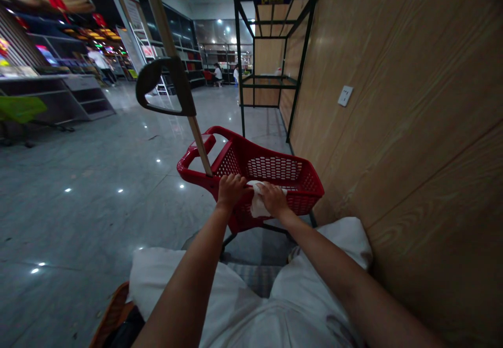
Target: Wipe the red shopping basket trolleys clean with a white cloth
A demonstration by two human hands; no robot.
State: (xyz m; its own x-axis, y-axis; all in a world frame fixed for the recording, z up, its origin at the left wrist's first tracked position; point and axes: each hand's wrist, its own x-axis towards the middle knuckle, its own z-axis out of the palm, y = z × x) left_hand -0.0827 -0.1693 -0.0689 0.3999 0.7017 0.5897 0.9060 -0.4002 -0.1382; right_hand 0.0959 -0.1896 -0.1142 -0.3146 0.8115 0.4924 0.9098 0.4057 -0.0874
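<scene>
The right hand (274, 199) pressed closed fingers onto a white cloth (256, 205) on the red shopping cart (231, 162), the left hand (231, 191) curled round the rim just beside it.

A white short-sleeved cotton T-shirt (243, 311) is worn, with wide, loose sleeves (157, 280); a dark smudge (338, 327) is noted at 4 o'clock; forearms (188, 264) are bare.

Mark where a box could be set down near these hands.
Open: the grey polished floor left of the red shopping trolley, up to the low display shelf, and the basket's bare mesh beyond the white cloth. Crowded: the near rim, under the left hand and right hand.
</scene>
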